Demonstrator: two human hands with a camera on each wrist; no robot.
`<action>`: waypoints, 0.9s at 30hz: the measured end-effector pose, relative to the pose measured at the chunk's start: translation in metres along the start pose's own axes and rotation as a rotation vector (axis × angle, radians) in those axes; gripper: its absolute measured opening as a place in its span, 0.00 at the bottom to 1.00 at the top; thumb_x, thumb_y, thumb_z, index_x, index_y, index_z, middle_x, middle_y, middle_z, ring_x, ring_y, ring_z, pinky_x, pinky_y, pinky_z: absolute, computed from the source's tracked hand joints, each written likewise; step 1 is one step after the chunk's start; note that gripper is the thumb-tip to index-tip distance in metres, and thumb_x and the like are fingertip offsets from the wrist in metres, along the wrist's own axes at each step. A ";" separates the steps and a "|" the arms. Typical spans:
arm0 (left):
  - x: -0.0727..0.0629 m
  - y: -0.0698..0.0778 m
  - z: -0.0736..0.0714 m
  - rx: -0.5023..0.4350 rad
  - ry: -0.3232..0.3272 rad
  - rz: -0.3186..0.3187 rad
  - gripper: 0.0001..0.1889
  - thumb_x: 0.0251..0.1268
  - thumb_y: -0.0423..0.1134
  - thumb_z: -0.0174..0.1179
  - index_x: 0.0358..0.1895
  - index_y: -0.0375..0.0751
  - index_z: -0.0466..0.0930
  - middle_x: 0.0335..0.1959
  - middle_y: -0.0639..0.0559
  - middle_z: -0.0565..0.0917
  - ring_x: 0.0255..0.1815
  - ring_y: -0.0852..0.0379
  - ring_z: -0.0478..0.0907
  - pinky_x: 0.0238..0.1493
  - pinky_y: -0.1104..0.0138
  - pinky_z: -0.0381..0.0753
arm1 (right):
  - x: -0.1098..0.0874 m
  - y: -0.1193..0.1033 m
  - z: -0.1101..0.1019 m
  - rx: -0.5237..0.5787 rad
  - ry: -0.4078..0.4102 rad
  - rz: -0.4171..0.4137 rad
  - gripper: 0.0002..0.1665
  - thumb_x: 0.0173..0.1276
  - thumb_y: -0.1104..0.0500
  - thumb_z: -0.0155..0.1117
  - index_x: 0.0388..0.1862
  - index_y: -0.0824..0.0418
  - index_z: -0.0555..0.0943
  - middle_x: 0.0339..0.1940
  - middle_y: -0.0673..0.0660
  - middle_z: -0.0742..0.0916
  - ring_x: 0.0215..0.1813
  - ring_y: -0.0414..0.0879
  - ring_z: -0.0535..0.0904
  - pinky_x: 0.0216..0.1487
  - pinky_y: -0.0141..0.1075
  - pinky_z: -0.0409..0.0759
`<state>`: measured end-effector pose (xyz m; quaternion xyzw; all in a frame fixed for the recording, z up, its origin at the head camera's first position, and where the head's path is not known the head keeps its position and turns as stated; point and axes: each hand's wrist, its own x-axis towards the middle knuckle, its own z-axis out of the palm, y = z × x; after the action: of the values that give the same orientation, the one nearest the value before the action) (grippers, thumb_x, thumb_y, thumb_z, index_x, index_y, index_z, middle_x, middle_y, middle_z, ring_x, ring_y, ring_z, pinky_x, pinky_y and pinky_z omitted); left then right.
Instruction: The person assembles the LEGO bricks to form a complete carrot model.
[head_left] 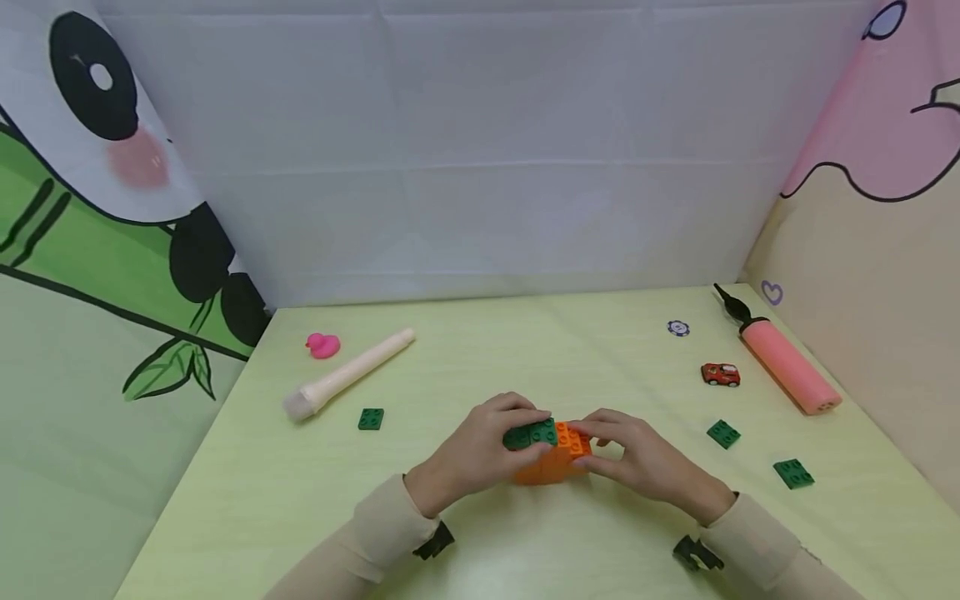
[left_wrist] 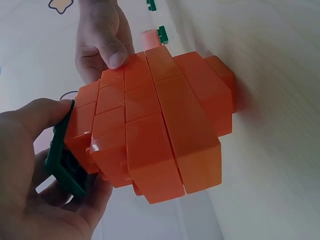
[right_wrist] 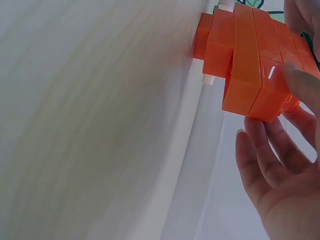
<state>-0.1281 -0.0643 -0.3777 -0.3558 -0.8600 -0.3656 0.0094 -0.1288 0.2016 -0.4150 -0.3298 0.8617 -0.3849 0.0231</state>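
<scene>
In the head view, a stepped body of stacked orange toy bricks (head_left: 546, 468) stands near the table's middle, wider at the top than at its foot. From the left, my left hand (head_left: 476, 446) pinches a flat green toy brick (left_wrist: 64, 162) between thumb and fingers at the top of the stack. The left wrist view shows that brick tilted at the stack's end, its hollow underside partly visible. My right hand (head_left: 637, 454) holds the other end of the orange stack, thumb (right_wrist: 302, 82) on the near face and fingers at the far side.
Loose green bricks lie at left (head_left: 371, 419) and right (head_left: 723, 433). Farther left are a pink rubber duck (head_left: 323, 346) and a whitish tube (head_left: 351, 374). Toward the right edge lie a red toy car (head_left: 721, 374), a round chip (head_left: 678, 328) and a pink hand pump (head_left: 789, 365).
</scene>
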 end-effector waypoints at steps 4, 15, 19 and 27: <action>-0.002 0.000 0.001 -0.007 -0.012 -0.030 0.19 0.68 0.45 0.65 0.59 0.43 0.83 0.51 0.54 0.80 0.47 0.60 0.76 0.47 0.74 0.80 | 0.000 0.001 0.001 0.001 0.002 0.003 0.28 0.67 0.44 0.68 0.64 0.50 0.80 0.51 0.43 0.83 0.48 0.37 0.79 0.47 0.38 0.84; 0.000 -0.003 0.001 0.021 -0.019 0.015 0.19 0.69 0.47 0.64 0.59 0.42 0.83 0.50 0.53 0.79 0.46 0.60 0.75 0.46 0.74 0.80 | 0.001 0.000 0.000 -0.002 0.002 -0.006 0.28 0.67 0.44 0.68 0.64 0.50 0.80 0.51 0.42 0.83 0.48 0.37 0.79 0.48 0.36 0.83; 0.001 -0.003 -0.001 0.016 -0.034 0.005 0.19 0.68 0.46 0.65 0.58 0.42 0.83 0.49 0.54 0.80 0.45 0.60 0.75 0.46 0.74 0.80 | 0.001 0.000 0.000 0.011 -0.010 0.008 0.28 0.68 0.43 0.67 0.64 0.49 0.80 0.52 0.43 0.82 0.49 0.37 0.79 0.49 0.36 0.83; -0.001 -0.006 -0.003 0.028 -0.084 -0.011 0.23 0.70 0.51 0.62 0.62 0.45 0.81 0.51 0.54 0.79 0.47 0.61 0.75 0.47 0.72 0.80 | 0.000 0.001 0.001 0.003 -0.010 0.022 0.28 0.68 0.42 0.67 0.64 0.49 0.80 0.52 0.43 0.82 0.49 0.38 0.79 0.48 0.37 0.83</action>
<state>-0.1313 -0.0699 -0.3790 -0.3660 -0.8667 -0.3382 -0.0236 -0.1287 0.2014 -0.4161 -0.3221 0.8647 -0.3840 0.0323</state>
